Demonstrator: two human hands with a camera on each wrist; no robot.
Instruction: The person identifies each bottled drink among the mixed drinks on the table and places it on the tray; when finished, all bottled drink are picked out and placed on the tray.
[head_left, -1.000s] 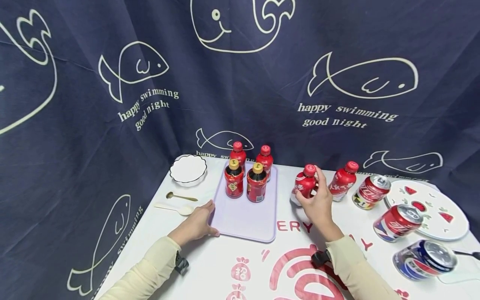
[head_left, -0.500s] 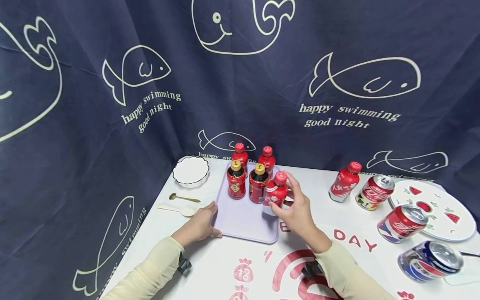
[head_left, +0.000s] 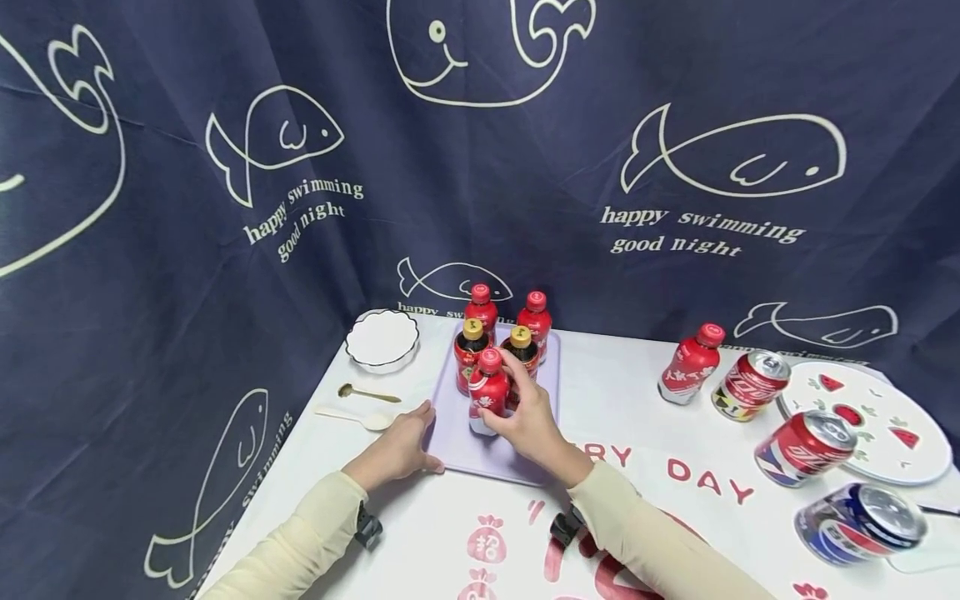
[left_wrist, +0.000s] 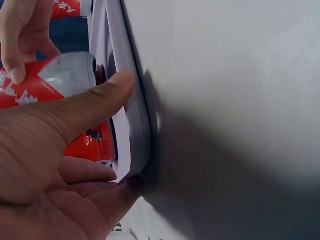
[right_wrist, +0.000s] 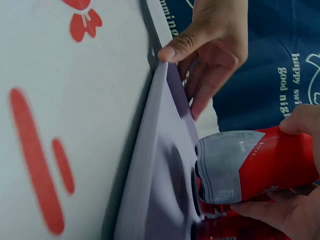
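Note:
My right hand (head_left: 534, 427) grips a red plastic drink bottle (head_left: 486, 393) with a red cap. The bottle is over the front part of the lilac tray (head_left: 452, 442), its clear base close above the tray floor in the right wrist view (right_wrist: 220, 167). My left hand (head_left: 396, 448) holds the tray's front left corner, thumb along the front edge and fingers along the left side. Behind the held bottle stand two dark bottles with gold caps, one at left (head_left: 467, 358) and one at right (head_left: 522, 346). Two red-capped bottles, left (head_left: 482, 310) and right (head_left: 535, 321), stand at the tray's back.
Right of the tray stand another red bottle (head_left: 688, 367), two red cans, one behind (head_left: 748, 385) and one in front (head_left: 802, 450), and a blue can (head_left: 858, 523). A watermelon-patterned plate (head_left: 870, 417) lies beyond. At left are a white dish (head_left: 381, 340), a gold spoon (head_left: 371, 395) and a white spoon (head_left: 373, 421).
My right hand has carried the red bottle leftward from the table beside the tray to over the tray's front middle. My left hand has stayed at the tray corner.

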